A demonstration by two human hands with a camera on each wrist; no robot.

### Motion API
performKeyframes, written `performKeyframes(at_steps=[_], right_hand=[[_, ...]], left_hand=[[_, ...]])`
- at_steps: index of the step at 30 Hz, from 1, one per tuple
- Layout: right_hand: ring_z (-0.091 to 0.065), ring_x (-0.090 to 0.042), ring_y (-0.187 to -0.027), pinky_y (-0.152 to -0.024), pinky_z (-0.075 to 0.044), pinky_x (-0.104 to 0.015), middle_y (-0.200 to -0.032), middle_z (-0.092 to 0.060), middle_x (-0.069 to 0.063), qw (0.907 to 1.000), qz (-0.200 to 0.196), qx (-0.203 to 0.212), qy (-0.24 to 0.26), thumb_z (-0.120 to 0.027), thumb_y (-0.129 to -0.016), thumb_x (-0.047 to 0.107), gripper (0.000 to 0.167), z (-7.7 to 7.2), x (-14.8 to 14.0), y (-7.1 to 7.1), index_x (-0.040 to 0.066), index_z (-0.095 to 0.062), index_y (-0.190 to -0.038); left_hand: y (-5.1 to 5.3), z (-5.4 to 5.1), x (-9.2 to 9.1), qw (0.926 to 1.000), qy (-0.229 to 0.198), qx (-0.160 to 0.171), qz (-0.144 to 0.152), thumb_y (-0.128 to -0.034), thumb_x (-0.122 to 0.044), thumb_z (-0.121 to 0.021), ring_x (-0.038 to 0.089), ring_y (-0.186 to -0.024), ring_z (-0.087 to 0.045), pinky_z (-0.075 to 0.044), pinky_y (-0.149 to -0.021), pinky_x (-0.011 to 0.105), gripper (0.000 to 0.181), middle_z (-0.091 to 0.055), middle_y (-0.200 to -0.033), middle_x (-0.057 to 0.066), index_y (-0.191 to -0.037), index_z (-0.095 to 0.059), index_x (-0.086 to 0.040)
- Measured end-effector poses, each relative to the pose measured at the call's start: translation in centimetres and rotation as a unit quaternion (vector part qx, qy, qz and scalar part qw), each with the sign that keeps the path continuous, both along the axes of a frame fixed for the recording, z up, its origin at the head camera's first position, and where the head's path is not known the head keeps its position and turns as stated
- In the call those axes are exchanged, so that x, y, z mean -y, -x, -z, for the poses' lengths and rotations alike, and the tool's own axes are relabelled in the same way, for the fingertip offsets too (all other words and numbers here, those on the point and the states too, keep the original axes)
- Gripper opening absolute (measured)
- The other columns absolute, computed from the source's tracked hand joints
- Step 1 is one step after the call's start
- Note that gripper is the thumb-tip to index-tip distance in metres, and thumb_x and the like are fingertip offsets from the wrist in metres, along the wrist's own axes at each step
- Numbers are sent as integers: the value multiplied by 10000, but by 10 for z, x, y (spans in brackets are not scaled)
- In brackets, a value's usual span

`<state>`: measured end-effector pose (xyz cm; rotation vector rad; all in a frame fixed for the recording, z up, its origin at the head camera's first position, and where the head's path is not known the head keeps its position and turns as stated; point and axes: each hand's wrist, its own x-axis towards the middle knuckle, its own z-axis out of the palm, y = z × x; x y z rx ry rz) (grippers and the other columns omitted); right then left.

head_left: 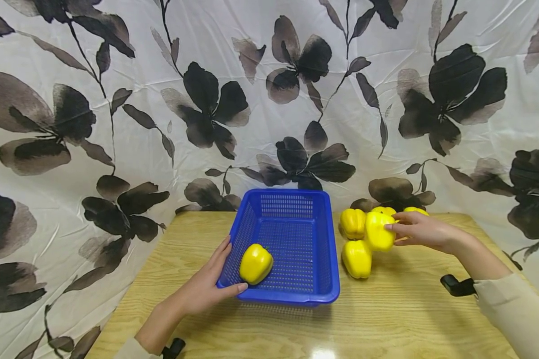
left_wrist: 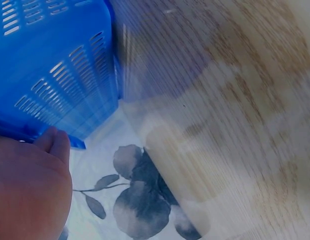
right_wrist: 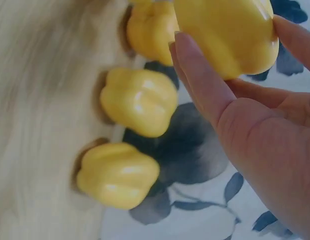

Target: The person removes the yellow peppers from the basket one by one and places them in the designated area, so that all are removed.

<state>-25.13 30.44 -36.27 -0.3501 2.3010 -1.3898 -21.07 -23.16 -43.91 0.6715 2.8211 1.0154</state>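
A blue plastic basket (head_left: 292,249) stands on the table, with one yellow bell pepper (head_left: 256,264) lying in its front left part. My left hand (head_left: 204,281) grips the basket's front left corner, thumb over the front rim and fingers along the left side. In the left wrist view, fingertips (left_wrist: 55,142) meet the basket's edge. To the right, my right hand (head_left: 419,230) holds a yellow bell pepper (head_left: 380,232) between thumb and fingers, raised off the table. Around it lie more yellow peppers, one in front (head_left: 357,259) and one to the left (head_left: 353,223).
Beyond the held pepper, two further peppers (right_wrist: 139,101) (right_wrist: 118,175) lie near the table's back edge. The wooden table (head_left: 386,319) ends against a white cloth (head_left: 260,129) with dark flowers.
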Motion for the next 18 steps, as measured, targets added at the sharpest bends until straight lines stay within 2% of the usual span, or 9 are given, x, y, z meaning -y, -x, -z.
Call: performKeyframes(at_steps=[4, 8, 15, 18], right_hand=[[-555, -393, -1267, -1006, -542, -413, -1478, -372, -387, 9999, 15, 95, 40, -545, -1075, 245, 789, 7, -9, 0, -214, -88, -1526], [-557, -386, -1254, -1035, -517, -465, -1450, -402, -379, 9998, 49, 179, 80, -545, -1074, 224, 757, 16, -16, 0, -220, -119, -1515], [-484, -469, -1328, -1055, -495, -493, -1551, -136, -468, 9991, 152, 379, -108, -559, -1069, 267, 861, 31, -26, -4, -254, -28, -1501], [-486, -467, -1321, -1054, -497, -493, -1541, -159, -470, 9989, 173, 418, -125, -560, -1068, 268, 858, 38, -30, -5, -261, -37, -1496]], left_hand=[[0, -1, -1, 10000, 27, -17, -34, -872, -623, -717, 306, -1563, -128, -246, -1190, 630, 1113, 30, -1721, -51, -1660, -92, -145], [0, -1, 0, 10000, 39, -75, -29, -882, -579, -731, 324, -1561, -135, -245, -1185, 640, 1102, 20, -1726, -12, -1660, -88, -138], [-1, 0, 0, 9999, 7, -130, 3, -897, -554, -727, 342, -1561, -130, -233, -1187, 644, 1087, 16, -1727, 13, -1657, -86, -114], [-1, 0, 0, 9999, 18, -105, -12, -898, -558, -724, 341, -1561, -128, -232, -1186, 648, 1088, 15, -1727, 21, -1657, -81, -118]])
